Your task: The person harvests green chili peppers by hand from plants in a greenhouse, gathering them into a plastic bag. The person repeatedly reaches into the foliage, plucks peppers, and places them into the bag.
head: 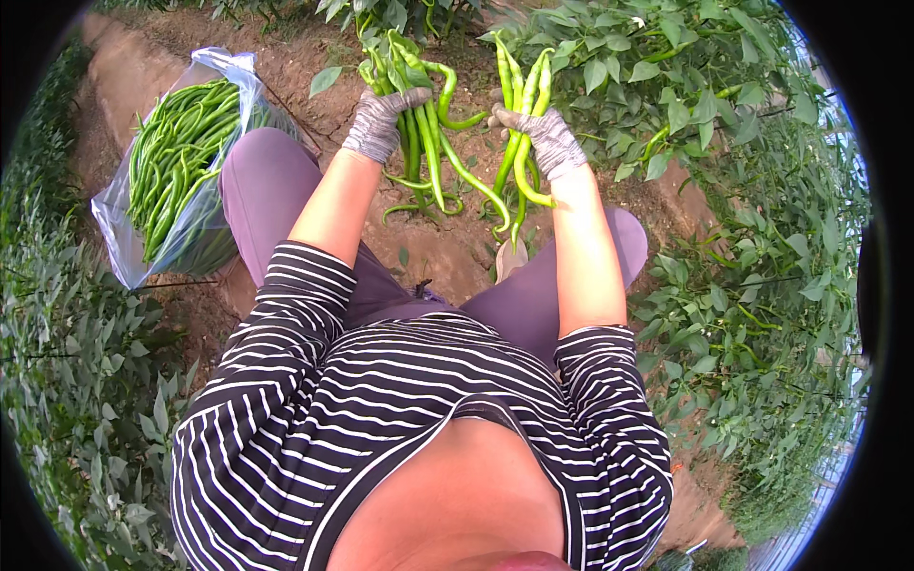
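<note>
My left hand [382, 123], in a grey knitted glove, is closed around a thick bunch of long green chili peppers [430, 143]. Their stem ends stick up above the fist, and their curled tips hang below it. In the same kind of glove, my right hand [543, 135] grips a smaller bunch of green peppers [530, 93], also stems up. The two bunches are held apart in front of my knees, over bare soil. To the left of my left knee stands an open clear plastic bag [250, 89] filled with many green peppers [182, 150].
Leafy pepper plants [750, 285] line the right side, some bearing hanging peppers. More plants [86, 400] grow along the left, and another [421, 14] stands straight ahead. Brown soil [428, 250] lies between the rows. A shoe [511, 258] shows beneath the right-hand bunch.
</note>
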### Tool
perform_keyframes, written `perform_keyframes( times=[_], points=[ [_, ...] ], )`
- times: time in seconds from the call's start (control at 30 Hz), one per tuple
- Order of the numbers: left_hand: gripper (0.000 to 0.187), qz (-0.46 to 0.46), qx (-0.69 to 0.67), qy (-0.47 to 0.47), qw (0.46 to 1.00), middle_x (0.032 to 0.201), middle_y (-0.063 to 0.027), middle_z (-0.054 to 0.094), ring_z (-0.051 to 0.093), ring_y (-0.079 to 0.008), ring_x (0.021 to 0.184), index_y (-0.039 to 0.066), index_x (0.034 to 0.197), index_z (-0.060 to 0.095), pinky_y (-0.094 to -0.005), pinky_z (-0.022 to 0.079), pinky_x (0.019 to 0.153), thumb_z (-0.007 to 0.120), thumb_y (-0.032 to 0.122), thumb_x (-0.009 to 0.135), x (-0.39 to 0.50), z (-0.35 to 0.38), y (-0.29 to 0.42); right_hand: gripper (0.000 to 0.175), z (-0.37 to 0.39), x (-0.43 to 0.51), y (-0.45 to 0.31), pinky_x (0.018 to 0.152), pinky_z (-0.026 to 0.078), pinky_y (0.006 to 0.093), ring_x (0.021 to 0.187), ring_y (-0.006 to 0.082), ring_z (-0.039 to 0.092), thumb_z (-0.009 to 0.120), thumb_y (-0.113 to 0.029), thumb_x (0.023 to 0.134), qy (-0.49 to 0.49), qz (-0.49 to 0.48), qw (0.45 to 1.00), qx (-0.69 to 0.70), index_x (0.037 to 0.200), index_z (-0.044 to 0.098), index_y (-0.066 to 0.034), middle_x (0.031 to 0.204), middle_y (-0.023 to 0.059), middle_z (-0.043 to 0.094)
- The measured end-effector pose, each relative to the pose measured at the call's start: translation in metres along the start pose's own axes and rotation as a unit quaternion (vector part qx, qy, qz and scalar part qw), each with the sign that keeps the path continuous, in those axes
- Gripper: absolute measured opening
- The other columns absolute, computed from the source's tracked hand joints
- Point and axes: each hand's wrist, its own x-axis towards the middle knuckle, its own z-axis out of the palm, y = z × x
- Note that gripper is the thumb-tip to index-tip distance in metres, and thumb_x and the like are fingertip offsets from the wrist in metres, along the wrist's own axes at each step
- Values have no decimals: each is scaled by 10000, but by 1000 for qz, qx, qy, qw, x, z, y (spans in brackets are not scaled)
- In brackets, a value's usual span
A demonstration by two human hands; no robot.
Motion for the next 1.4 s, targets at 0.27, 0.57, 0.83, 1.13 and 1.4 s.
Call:
perform_keyframes(
  times=[0.27,0.57,0.83,1.13,1.4],
  points=[
    [357,-55,-38,82,994,827,-61,655,641,-197,720,46,959,617,-339,543,665,747,11,628,-5,-45,-10,399,66,54,19,754,451,306,842,159,557,745,-283,735,-83,30,972,-219,1023,627,-33,896,60,636],
    [589,111,133,405,898,943,-115,629,632,-231,810,19,1122,486,-336,540,717,769,-36,609,-13,-71,7,471,141,84,-38,815,484,391,928,339,589,664,-288,759,-153,-178,697,-677,1133,504,-51,1007,189,611],
    [352,56,-169,246,953,899,-125,647,652,-274,792,35,1027,570,-417,566,676,678,-58,706,-52,-98,29,557,178,90,9,858,483,336,946,224,607,765,-184,682,-374,22,904,-208,1164,542,-14,1025,92,634],
    [326,-79,-187,221,954,939,-172,635,641,-299,803,-17,1056,572,-436,551,722,639,59,747,-69,-99,34,508,172,91,15,841,478,320,892,181,599,734,-46,670,-427,66,894,-121,1146,558,-42,976,66,630],
    [221,-18,-11,358,933,766,-144,632,609,-246,574,-15,926,606,-419,530,493,671,34,722,-68,-101,50,553,154,113,2,796,484,343,890,230,615,725,-143,673,-227,-69,871,-430,1177,523,-41,933,113,647]
  ],
)
